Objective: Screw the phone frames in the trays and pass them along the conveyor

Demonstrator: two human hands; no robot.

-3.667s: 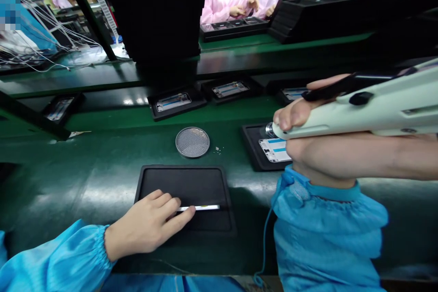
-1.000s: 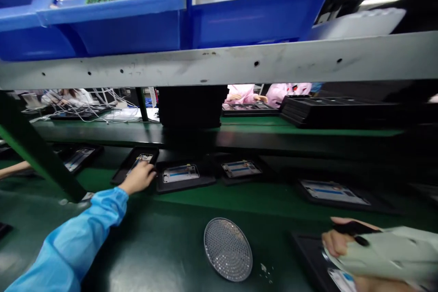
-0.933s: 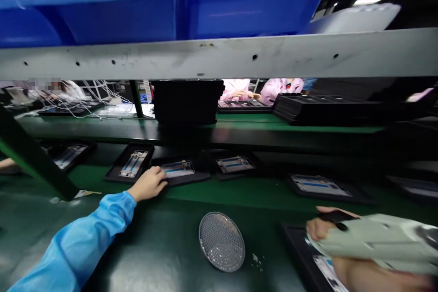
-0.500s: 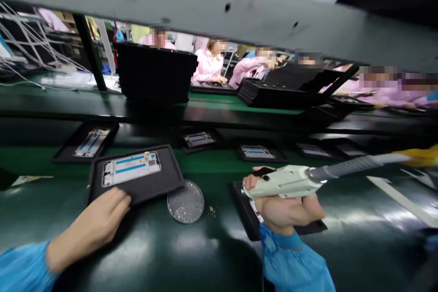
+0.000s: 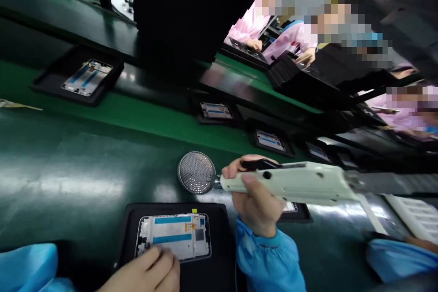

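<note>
Phone frame [image 5: 173, 237] nearer, left hand [image 5: 147, 271], yellow label [image 5: 195, 211]

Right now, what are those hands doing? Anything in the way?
Left hand on phone frame in tray. Right hand gripping air gun. Mesh disc by its nozzle.

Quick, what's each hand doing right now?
Left hand: open, resting on the phone frame.
Right hand: closed, holding the pale green air gun.
</note>
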